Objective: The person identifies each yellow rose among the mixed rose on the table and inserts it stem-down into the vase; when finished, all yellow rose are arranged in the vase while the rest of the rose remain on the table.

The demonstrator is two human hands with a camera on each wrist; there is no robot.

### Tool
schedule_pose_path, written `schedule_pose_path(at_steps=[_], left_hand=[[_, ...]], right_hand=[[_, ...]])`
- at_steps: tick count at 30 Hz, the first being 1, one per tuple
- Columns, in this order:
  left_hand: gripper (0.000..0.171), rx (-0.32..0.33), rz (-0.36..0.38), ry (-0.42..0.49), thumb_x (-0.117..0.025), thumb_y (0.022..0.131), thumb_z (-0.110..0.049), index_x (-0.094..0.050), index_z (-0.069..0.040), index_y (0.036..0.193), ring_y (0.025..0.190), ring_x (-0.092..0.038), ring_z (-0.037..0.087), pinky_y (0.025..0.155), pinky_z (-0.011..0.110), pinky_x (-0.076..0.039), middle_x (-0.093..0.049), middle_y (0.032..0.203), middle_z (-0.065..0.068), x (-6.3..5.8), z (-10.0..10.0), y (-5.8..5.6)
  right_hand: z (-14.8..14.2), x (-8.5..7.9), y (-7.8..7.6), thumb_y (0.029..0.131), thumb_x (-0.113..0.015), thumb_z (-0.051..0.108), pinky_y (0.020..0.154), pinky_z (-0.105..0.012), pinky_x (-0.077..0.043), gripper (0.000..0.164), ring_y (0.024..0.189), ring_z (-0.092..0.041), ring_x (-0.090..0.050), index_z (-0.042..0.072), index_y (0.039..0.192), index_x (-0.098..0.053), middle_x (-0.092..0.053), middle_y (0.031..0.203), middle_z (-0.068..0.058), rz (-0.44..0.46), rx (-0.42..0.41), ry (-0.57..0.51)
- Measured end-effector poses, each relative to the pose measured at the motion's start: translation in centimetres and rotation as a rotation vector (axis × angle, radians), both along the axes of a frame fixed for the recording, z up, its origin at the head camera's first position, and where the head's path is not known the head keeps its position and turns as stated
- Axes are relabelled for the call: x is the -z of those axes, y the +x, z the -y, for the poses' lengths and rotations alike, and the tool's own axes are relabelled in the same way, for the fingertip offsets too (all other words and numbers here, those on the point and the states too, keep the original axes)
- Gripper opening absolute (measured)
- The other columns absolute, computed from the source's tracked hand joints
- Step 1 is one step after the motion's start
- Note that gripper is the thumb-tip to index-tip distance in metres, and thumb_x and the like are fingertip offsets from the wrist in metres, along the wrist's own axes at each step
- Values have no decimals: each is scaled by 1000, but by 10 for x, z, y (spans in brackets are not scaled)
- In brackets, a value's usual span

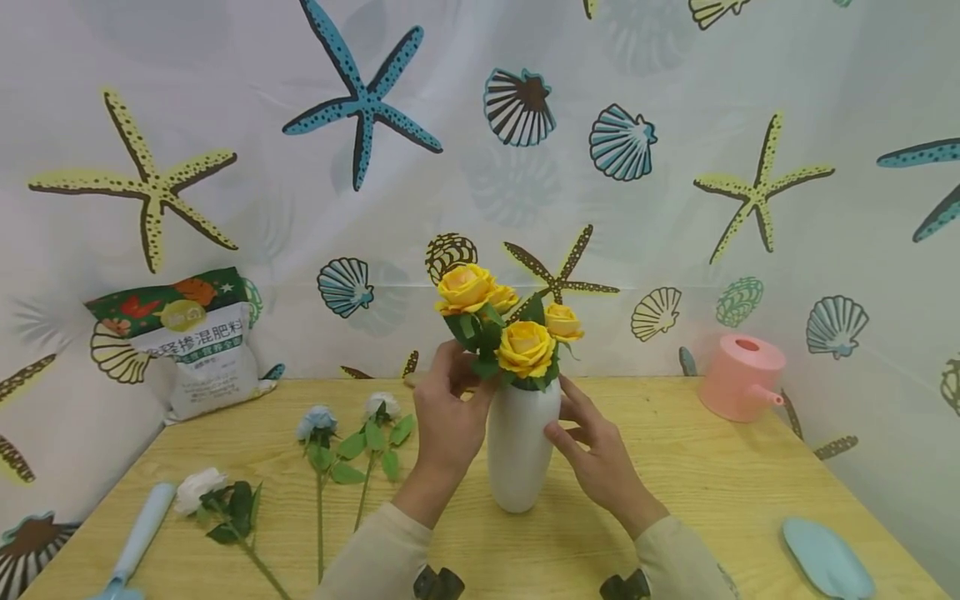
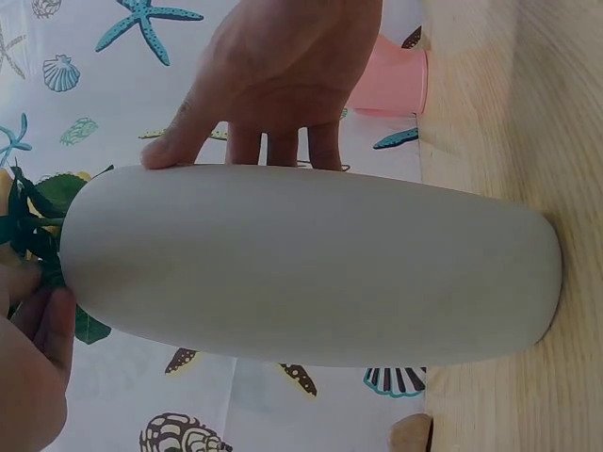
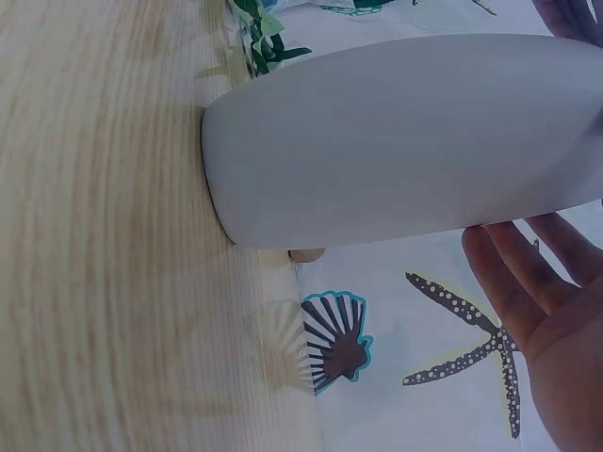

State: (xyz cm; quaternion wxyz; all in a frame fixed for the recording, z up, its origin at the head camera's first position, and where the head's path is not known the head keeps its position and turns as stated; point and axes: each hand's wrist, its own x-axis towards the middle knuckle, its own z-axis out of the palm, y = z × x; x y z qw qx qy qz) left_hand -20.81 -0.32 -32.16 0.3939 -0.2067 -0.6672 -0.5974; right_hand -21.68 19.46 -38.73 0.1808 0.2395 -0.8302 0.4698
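Note:
A tall white vase (image 1: 519,458) stands upright on the wooden table, with several yellow roses (image 1: 525,348) and their green leaves rising from its mouth. My left hand (image 1: 450,408) is at the rim on the left, thumb and fingers pinching the greenery of a yellow rose; the left wrist view shows these fingertips right against the vase's mouth. On the other side, my right hand (image 1: 600,462) touches the upper side of the vase with its thumb and fairly straight fingertips. The stems inside the vase are hidden.
To the left lie a blue rose (image 1: 317,423) and white roses (image 1: 201,490) on stems, beside a light blue tool handle (image 1: 146,525). A fertilizer bag (image 1: 213,367) stands back left. At the right are a pink watering can (image 1: 738,379) and a light blue scoop-like piece (image 1: 825,557).

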Motion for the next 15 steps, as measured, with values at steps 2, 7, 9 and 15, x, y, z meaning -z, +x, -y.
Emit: schedule_pose_path(at_steps=[2, 7, 9, 15], left_hand=[[33, 0, 26, -22, -73, 85, 7, -62, 3, 116, 76, -69, 26, 73, 29, -60, -72, 90, 18, 1, 0, 0], [37, -27, 99, -105, -74, 84, 6, -63, 0, 119, 83, -68, 25, 75, 36, -60, -72, 92, 15, 1, 1, 0], [39, -35, 123, -130, -75, 84, 3, -63, -2, 121, 83, -69, 24, 75, 36, -60, -72, 93, 14, 2, 2, 0], [43, 22, 144, -124, -78, 85, -1, -62, -7, 124, 85, -69, 24, 78, 34, -59, -73, 96, 11, 8, 8, 1]], right_hand=[[0, 0, 0, 101, -61, 11, 92, -30, -57, 63, 119, -35, -64, 9, 157, -33, -62, 137, -20, -4, -3, -2], [0, 0, 0, 101, -61, 12, 91, -30, -57, 62, 118, -35, -65, 9, 156, -34, -63, 136, -19, -14, 0, 1], [-1, 0, 0, 100, -61, 11, 91, -30, -57, 62, 118, -35, -65, 8, 156, -34, -63, 136, -20, -20, 0, 2], [-1, 1, 0, 100, -62, 10, 90, -34, -58, 62, 117, -36, -65, 7, 156, -34, -63, 136, -21, -24, -5, 1]])
